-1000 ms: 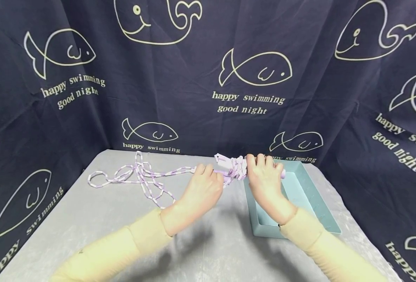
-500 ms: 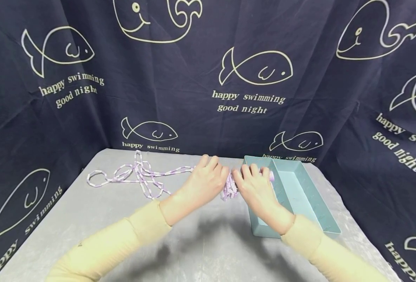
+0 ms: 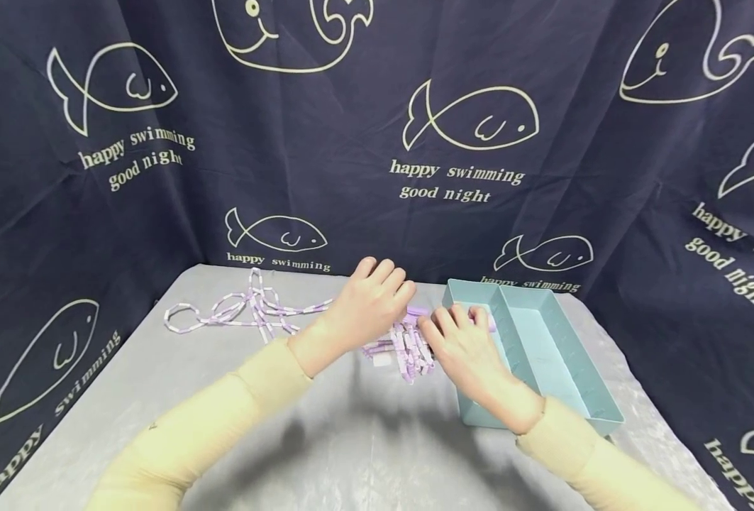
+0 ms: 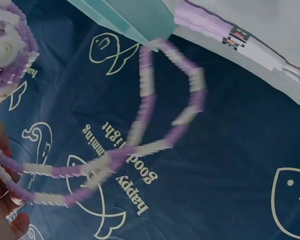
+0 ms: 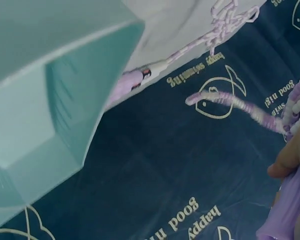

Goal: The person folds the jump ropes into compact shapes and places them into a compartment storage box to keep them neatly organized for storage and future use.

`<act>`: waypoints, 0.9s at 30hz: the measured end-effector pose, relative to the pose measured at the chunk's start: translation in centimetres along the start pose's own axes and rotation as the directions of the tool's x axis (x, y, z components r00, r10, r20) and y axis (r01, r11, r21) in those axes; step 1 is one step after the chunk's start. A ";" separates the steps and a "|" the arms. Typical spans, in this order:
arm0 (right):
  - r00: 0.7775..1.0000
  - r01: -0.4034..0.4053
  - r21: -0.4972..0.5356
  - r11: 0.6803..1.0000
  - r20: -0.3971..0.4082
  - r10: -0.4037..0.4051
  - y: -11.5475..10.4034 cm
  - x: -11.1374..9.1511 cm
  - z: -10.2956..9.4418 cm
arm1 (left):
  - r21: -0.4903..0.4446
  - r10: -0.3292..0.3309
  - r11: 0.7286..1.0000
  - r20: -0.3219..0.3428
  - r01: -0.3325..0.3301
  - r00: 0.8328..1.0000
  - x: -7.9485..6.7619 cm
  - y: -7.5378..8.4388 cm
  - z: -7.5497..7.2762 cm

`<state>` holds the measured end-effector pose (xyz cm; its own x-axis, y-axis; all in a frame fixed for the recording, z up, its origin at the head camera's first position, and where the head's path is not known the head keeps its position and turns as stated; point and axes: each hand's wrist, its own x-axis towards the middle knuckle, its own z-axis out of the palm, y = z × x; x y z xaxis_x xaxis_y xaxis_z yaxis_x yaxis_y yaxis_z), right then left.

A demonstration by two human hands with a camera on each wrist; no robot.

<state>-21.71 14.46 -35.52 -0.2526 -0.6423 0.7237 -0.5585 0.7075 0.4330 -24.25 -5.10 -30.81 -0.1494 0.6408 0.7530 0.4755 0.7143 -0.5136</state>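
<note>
My right hand (image 3: pixel 469 348) grips the purple handle (image 5: pixel 287 205) of a beaded jump rope at the left side of the tray. Purple and white beaded strands form a bundle (image 3: pixel 413 351) beside its fingers. My left hand (image 3: pixel 373 301) is raised just left of that, fingers curled on the rope. In the left wrist view, two strands come out between its fingertips and run into a loose loop (image 4: pixel 196 82). The bundle (image 4: pixel 10 50) shows there at the upper left.
A teal tray (image 3: pixel 584 355) with a divider stands on the right of the grey table. More beaded rope (image 3: pixel 255 310) lies tangled at the back left. A purple handle (image 4: pixel 205 22) with a black label lies on the table. Dark fish-print cloth hangs behind.
My left hand has risen and shifted slightly left, holding rope. My right hand has come lower and a little left with the handle. The beaded bundle now hangs lower between the hands.
</note>
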 end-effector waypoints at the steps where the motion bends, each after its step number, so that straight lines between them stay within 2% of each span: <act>1: 1.000 0.012 0.004 1.000 0.003 -0.012 0.0 -0.1 0.0 | 0.003 -0.003 1.000 -0.003 0.003 1.000 0.1 -0.2 0.2; 9: 0.998 0.060 0.063 0.996 0.002 -0.060 -0.3 -0.9 0.0 | 0.033 -0.044 0.999 0.079 0.042 0.996 -0.1 -1.1 1.5; 13: 0.996 0.086 0.102 0.991 0.007 -0.087 -0.6 -1.2 0.0 | 0.022 -0.050 0.999 0.092 0.049 0.994 -0.6 -1.3 2.4; 17: 0.994 0.111 0.190 0.976 -0.030 -0.107 -1.1 -1.4 -0.2 | -0.002 -0.045 0.999 0.089 0.046 0.995 -1.3 -1.7 3.4; 19: 0.992 0.121 0.244 0.962 -0.053 -0.111 -1.3 -1.5 -0.4 | 0.001 -0.052 0.999 0.111 0.052 0.993 -1.9 -2.0 3.9; 22: 0.990 0.127 0.280 0.952 -0.087 -0.107 -1.5 -1.5 -0.6 | 0.012 -0.107 0.994 0.198 0.107 0.974 -2.9 -2.5 4.7; 25: 0.992 0.089 0.301 0.949 -0.114 -0.057 -1.5 -1.4 -0.6 | 0.020 -0.156 0.987 0.301 0.157 0.941 -4.0 -2.9 5.3; 27: 0.992 0.063 0.316 0.947 -0.125 -0.024 -1.4 -1.4 -0.6 | 0.011 -0.168 0.984 0.347 0.175 0.923 -4.7 -2.9 5.6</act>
<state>-20.10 14.55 -36.81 -0.1380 -0.6173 0.7746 -0.7943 0.5362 0.2858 -29.80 -8.65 -35.13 -0.5184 0.5687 0.6386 0.4322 0.8187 -0.3781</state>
